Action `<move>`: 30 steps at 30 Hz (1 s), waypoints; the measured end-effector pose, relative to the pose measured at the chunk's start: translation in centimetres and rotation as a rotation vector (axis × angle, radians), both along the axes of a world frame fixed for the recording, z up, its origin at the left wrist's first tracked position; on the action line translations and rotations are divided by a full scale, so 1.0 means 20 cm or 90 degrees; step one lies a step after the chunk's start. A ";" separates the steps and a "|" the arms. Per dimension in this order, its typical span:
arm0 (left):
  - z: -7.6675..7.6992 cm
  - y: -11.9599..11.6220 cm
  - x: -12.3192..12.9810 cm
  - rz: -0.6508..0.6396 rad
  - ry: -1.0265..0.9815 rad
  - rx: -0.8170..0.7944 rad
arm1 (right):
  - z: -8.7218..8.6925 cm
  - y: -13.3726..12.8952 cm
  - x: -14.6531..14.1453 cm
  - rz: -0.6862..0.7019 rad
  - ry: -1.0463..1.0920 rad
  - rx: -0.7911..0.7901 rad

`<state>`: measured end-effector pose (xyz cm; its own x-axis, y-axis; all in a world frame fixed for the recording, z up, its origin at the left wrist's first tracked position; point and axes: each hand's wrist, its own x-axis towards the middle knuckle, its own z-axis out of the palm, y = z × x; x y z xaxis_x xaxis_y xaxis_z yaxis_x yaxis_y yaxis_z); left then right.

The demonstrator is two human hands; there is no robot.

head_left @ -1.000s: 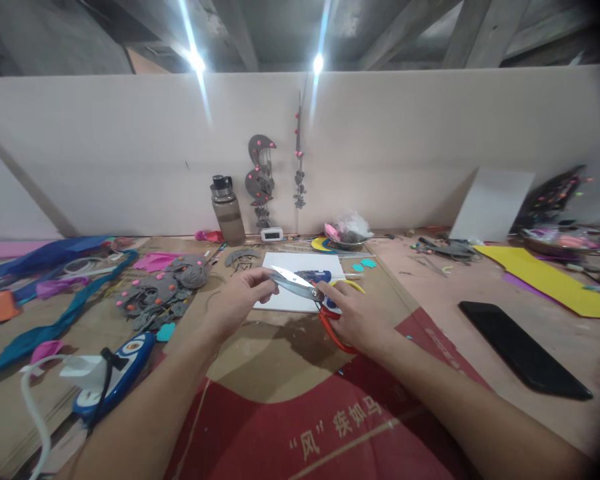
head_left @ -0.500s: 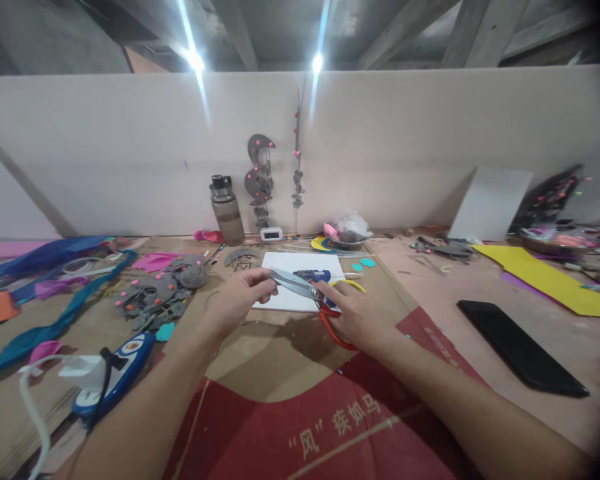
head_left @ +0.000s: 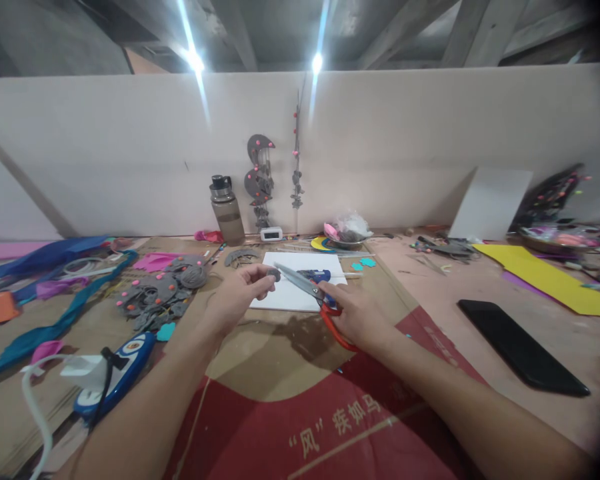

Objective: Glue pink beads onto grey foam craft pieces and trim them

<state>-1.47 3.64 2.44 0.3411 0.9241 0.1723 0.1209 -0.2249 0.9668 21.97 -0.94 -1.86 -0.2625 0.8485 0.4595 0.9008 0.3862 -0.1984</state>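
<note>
Between the fingertips of my left hand (head_left: 241, 293) is a small dark grey piece, which looks like felt (head_left: 274, 274). My right hand (head_left: 360, 315) is closed around the red handle of a pair of scissors (head_left: 301, 281). The blades point left, with their tips close beside the grey piece. Underneath both hands lies a white sheet (head_left: 285, 300) on brown and red cardboard (head_left: 260, 373). Partly hidden behind the scissors, a blue glue gun (head_left: 321, 275) rests on the sheet.
Grey felt pieces with pink beads (head_left: 153, 293) are heaped on the left, near a blue power strip (head_left: 123, 373) with a white cable. A water bottle (head_left: 227, 213) stands at the wall. Right of my arm lie a black phone (head_left: 520, 347) and a yellow sheet (head_left: 550, 277).
The scissor blades have drawn nearer each other and shifted slightly, so the grey piece in my left fingers now shows more clearly. Both hands stay in nearly the same place.
</note>
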 end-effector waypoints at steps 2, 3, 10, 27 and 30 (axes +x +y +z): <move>0.00 0.00 0.00 0.005 -0.029 -0.010 | -0.01 0.02 0.00 0.016 0.082 0.000; 0.00 0.01 0.00 0.006 -0.044 -0.014 | -0.02 0.02 0.00 0.022 0.107 0.005; 0.00 0.00 0.01 0.007 -0.075 -0.042 | 0.02 -0.01 -0.03 -0.004 0.023 0.004; -0.04 0.02 0.00 0.074 0.033 0.031 | 0.03 -0.02 -0.02 -0.064 -0.163 0.056; -0.05 0.03 -0.01 0.096 0.031 0.035 | 0.02 -0.02 -0.01 -0.066 -0.166 0.057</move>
<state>-1.70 4.29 1.50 0.2079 0.9552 0.2105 0.2039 -0.2528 0.9458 21.67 -1.25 -1.42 -0.2957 0.8362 0.4618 0.9526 0.2946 0.0764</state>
